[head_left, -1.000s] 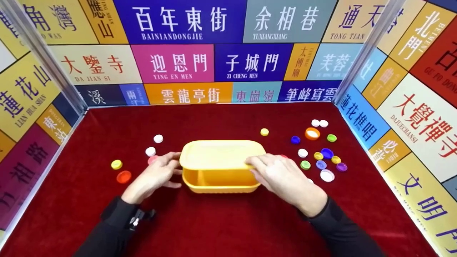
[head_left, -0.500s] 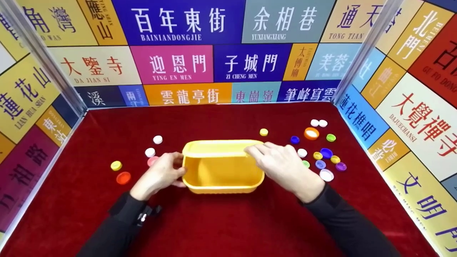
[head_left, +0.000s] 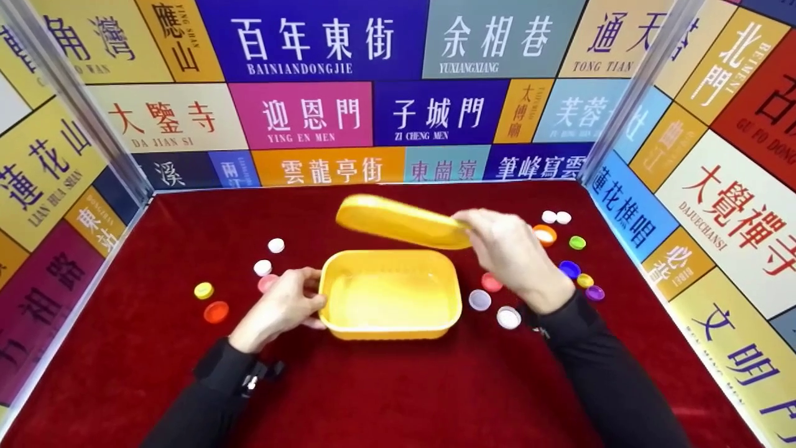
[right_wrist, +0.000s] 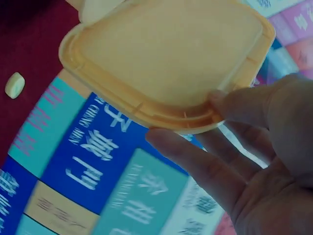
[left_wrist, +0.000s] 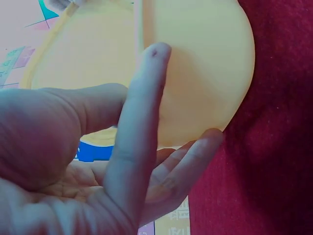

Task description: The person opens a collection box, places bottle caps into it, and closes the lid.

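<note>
Two things were held: the left hand (head_left: 282, 306) gripped the yellow box (head_left: 392, 333) by its left end on the red surface (head_left: 385, 398), thumb tip hidden behind a finger in the left wrist view; the right hand (head_left: 515, 258) pinched the tilted yellow lid (head_left: 404, 222), raised clear of the box, some fingertips hidden behind it. Hands partly covered a pink cap (head_left: 266, 283) and an orange cap (head_left: 546, 234).

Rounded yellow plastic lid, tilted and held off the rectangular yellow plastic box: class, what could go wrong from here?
The lid is pinched at one end by the right hand, so it might swing or slip.
The left hand touches the box at one end only, so a bump might shift it.
Lowered rightward, the lid could knock the small round pink plastic cap right of the box.
</note>
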A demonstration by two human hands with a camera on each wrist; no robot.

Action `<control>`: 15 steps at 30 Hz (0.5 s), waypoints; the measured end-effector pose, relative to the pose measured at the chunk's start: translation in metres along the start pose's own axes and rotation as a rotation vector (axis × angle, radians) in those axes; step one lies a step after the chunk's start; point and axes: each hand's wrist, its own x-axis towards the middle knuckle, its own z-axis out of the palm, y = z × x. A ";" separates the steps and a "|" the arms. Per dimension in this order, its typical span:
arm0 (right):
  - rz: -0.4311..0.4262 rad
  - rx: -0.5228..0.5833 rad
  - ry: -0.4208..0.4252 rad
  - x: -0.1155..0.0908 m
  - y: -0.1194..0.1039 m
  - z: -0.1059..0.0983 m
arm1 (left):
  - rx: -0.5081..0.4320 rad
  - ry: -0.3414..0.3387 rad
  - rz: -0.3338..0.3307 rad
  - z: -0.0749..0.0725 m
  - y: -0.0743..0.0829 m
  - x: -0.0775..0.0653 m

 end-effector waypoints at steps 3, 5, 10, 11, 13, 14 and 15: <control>0.123 0.125 0.054 0.007 0.016 0.006 | 0.002 0.004 -0.001 0.001 0.000 0.000; 0.221 0.188 0.092 0.012 0.027 0.012 | 0.002 0.004 0.001 0.001 0.000 0.000; 0.486 0.403 0.072 0.023 0.049 0.024 | 0.013 0.012 0.002 0.002 -0.001 0.002; 0.532 0.461 0.053 0.026 0.053 0.027 | 0.015 0.015 0.001 0.002 -0.001 0.002; 0.618 0.585 0.014 0.030 0.061 0.033 | 0.019 0.019 0.002 0.003 -0.002 0.002; 0.657 0.635 -0.004 0.033 0.065 0.035 | 0.020 0.020 0.002 0.003 -0.002 0.002; 0.695 0.685 -0.018 0.035 0.068 0.038 | 0.020 0.023 -0.001 0.003 -0.002 0.002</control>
